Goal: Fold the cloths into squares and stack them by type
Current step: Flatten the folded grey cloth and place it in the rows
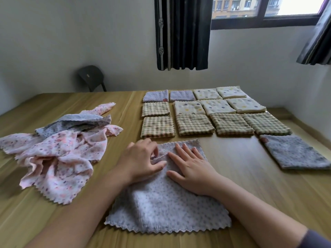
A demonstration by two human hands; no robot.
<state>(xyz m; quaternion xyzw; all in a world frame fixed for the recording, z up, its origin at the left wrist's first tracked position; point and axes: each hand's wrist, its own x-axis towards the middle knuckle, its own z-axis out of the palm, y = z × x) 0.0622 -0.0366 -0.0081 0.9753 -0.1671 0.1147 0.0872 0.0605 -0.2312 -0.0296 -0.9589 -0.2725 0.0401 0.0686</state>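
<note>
1. cloth first: the lavender dotted cloth (166, 208) lies on the desk (241, 179) right before me, both hands on it.
2. my left hand (141, 161) pinches a fold with curled fingers (152, 147); my right hand (191, 170) presses flat, fingers straight.
3. i should match the zigzag edges before creasing, then smooth outward.

Soft, dim daylight enters from the window (265, 8) at upper right, casting faint shadows. Wide-angle distortion bends the edges, and the whole picture looks slightly blurred.
</note>
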